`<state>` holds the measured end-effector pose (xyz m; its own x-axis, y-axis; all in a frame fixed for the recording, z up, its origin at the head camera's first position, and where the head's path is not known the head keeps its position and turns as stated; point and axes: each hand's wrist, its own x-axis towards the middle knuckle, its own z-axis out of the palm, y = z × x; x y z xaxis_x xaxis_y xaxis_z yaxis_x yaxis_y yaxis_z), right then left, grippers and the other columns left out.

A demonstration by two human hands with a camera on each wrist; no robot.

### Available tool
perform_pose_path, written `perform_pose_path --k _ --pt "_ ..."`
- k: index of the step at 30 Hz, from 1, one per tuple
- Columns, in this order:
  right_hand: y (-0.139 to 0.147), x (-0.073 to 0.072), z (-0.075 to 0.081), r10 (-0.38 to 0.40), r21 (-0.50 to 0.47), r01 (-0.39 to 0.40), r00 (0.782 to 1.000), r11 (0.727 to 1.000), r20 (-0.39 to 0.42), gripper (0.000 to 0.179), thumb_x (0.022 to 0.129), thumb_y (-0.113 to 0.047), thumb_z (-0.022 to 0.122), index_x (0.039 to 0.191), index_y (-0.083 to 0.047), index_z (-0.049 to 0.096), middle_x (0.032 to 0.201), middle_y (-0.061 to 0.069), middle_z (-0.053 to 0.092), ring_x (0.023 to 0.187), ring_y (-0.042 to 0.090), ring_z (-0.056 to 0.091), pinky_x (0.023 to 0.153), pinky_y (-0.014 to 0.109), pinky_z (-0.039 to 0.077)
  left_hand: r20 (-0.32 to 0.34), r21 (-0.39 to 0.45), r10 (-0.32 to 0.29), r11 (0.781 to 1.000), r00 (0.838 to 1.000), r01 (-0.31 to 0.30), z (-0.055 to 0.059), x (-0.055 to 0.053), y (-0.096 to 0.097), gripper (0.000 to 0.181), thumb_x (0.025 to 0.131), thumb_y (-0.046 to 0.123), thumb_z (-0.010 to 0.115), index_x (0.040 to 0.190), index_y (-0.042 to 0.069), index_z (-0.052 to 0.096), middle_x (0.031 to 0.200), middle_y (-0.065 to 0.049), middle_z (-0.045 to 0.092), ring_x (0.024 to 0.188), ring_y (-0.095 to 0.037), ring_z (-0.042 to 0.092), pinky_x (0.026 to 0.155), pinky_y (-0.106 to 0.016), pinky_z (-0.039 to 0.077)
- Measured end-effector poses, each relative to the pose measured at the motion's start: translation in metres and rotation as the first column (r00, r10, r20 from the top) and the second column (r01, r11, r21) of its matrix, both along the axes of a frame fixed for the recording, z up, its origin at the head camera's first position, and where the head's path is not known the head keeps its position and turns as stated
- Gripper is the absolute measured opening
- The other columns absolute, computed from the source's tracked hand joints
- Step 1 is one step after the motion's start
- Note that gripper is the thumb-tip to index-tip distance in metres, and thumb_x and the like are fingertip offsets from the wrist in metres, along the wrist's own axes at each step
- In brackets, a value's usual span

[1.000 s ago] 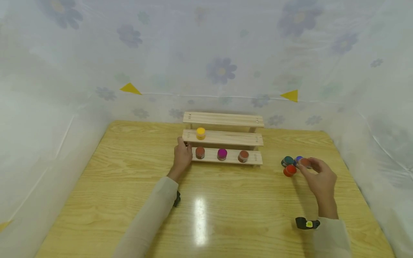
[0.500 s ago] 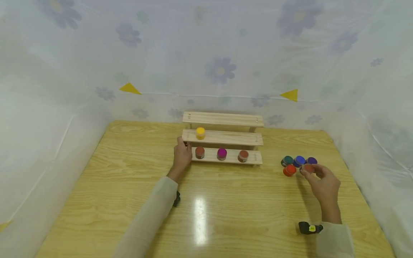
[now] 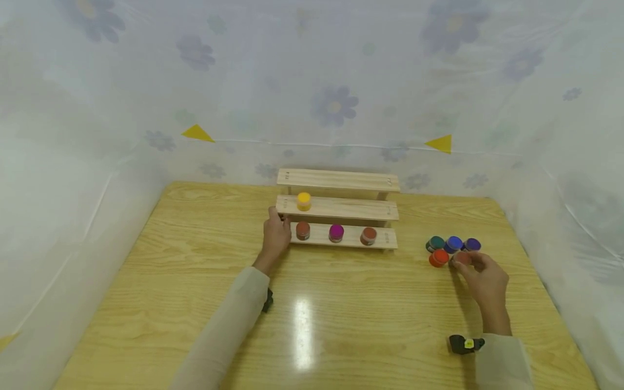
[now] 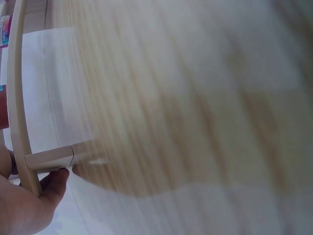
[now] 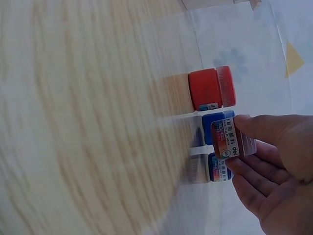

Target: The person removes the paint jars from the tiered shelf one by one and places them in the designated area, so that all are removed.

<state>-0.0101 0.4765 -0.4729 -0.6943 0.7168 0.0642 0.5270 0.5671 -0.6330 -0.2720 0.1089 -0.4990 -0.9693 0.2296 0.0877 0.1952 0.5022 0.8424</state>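
The right hand (image 3: 487, 281) pinches the held jar (image 5: 226, 139), thumb on one side and fingers on the other. It is brown, with a printed label and a clear lid on, and from the right wrist it seems just off the table (image 3: 365, 303). The left hand (image 3: 275, 235) grips the left end of the rack (image 3: 336, 179) at its bottom shelf (image 3: 319, 234), thumb and fingers closed about the wood.

Right beside the held jar, on its left, stands the red jar (image 3: 439, 258). Behind these two, in a row from left to right, stand the green jar (image 3: 435, 244), the blue jar (image 3: 453, 244) and the violet jar (image 3: 471, 245). The red jar's lid is on; how full any of them is, I cannot tell.

Farther left, the bottom shelf carries a left brown jar (image 3: 303, 231), a magenta jar (image 3: 336, 233) and a right brown jar (image 3: 368, 235), all upright. Above them, the yellow jar (image 3: 304, 202) stands near the left end of the middle shelf (image 3: 351, 207).

A second ago the held jar was over the blue jar, and the violet one was hidden; now it is nearer the person, and the violet one shows. The left hand has kept its place.
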Motion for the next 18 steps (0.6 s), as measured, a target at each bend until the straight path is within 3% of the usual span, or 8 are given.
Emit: perform_pose_path --k 5,10,18 --pt "0.0014 -0.0027 -0.0034 -0.001 0.021 0.002 1.0 1.0 -0.013 0.048 0.088 -0.023 0.067 0.124 0.006 0.054 0.121 0.03 0.059 0.112 0.04 0.056 0.092 0.043 0.043 0.002 -0.012 -0.002 1.0 1.0 0.002 -0.0003 -0.0005 -0.0006 0.023 0.099 0.01 0.045 0.119 0.0 0.039 0.113 -0.025 0.06 0.101 -0.036 0.063 0.078 -0.044 0.054" --pt "0.0028 -0.0034 -0.0064 0.005 -0.013 -0.005 1.0 1.0 0.003 0.048 0.09 -0.024 0.065 0.125 0.006 0.052 0.124 0.032 0.056 0.115 0.043 0.052 0.097 0.051 0.041 -0.014 -0.01 -0.004 1.0 1.0 0.004 -0.0011 -0.0002 -0.0007 0.021 0.099 0.011 0.045 0.117 0.0 0.04 0.109 -0.025 0.061 0.098 -0.036 0.064 0.076 -0.043 0.054" --pt "0.0049 -0.0055 -0.0078 0.011 -0.033 -0.01 1.0 0.999 0.029 0.049 0.091 -0.025 0.063 0.126 0.007 0.051 0.126 0.033 0.054 0.116 0.044 0.051 0.097 0.052 0.04 -0.014 -0.011 -0.002 1.0 1.0 0.002 -0.0027 -0.0011 -0.0002 0.024 0.099 0.01 0.046 0.119 0.0 0.039 0.113 -0.026 0.061 0.102 -0.037 0.063 0.079 -0.044 0.054"
